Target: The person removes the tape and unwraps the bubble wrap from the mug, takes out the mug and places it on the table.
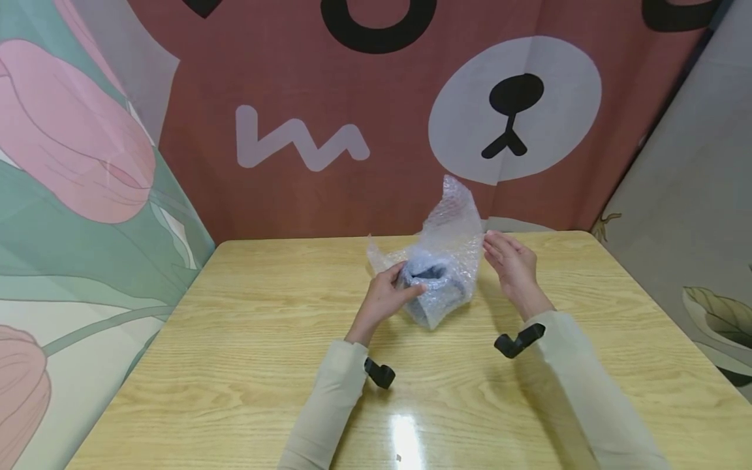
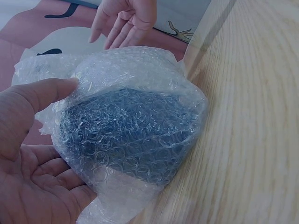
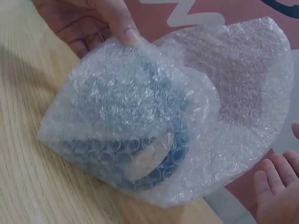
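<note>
Blue object (image 2: 131, 130) wrapped in clear plastic bubble wrap (image 1: 457, 225) sits far-centre on the pale yellow wood-grain counter (image 1: 235, 339); loose flap sticks up on the far side. Left hand (image 1: 383, 299) grips its left side, thumb on the wrap. Right hand (image 1: 515, 266) spread fairly straight, just beside the right edge; can't tell if touching.
</note>
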Available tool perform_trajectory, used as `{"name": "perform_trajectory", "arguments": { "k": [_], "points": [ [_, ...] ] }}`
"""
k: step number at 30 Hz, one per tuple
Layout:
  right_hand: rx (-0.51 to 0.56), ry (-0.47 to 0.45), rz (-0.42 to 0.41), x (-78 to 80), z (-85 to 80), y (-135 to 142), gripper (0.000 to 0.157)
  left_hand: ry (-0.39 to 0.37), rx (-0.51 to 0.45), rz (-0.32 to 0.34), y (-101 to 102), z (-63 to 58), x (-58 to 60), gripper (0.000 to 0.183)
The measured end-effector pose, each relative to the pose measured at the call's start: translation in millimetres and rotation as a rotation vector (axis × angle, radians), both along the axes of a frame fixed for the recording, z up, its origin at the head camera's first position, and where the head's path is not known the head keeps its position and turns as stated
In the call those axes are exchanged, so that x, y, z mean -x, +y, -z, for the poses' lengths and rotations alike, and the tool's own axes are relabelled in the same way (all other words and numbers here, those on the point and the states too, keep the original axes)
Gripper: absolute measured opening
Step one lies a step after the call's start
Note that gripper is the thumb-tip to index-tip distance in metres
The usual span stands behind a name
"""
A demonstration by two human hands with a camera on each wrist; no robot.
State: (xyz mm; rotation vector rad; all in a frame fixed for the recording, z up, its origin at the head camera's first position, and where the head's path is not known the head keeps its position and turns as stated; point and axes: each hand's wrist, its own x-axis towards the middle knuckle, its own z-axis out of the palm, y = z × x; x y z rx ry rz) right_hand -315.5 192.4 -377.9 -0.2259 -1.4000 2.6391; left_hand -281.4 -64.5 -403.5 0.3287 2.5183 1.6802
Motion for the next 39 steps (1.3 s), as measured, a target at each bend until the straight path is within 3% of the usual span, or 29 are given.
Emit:
{"name": "perform_trajectory", "arguments": {
  "k": [11, 15, 22, 25, 30, 32, 39],
  "points": [
    [0.015, 0.108, 0.055, -11.8, -15.5, -2, 0.018, -0.001, -0.012, 0.003, 0, 1.6, -0.2, 0.081],
    [-0.057, 0.171, 0.097, -14.4, -19.4, -3, 0.022, -0.003, -0.01, 0.001, 1, 1.3, -0.3, 0.08],
    [-0.381, 0.328, 0.165, -17.4, -20.9, -9, 0.032, -0.001, -0.004, 0.0, 1, 1.2, 0.4, 0.08],
    [-0.609, 0.416, 0.141, -28.1, -27.7, -15, 0.032, 0.002, -0.004, 0.0, 1, 0.7, 0.2, 0.079],
    [-0.958, 0.527, 0.124, -27.1, -20.0, -18, 0.031, 0.01, -0.001, 0.0, 1, 0.6, 0.0, 0.078],
    [-1.035, 0.558, 0.118, -20.5, -11.7, -17, 0.031, 0.012, -0.001, -0.001, 1, 0.7, 0.0, 0.078],
    [-1.223, 0.688, 0.109, -18.8, -6.6, -22, 0.036, 0.017, 0.007, -0.01, 2, 1.1, 0.8, 0.079]
  ]
}}
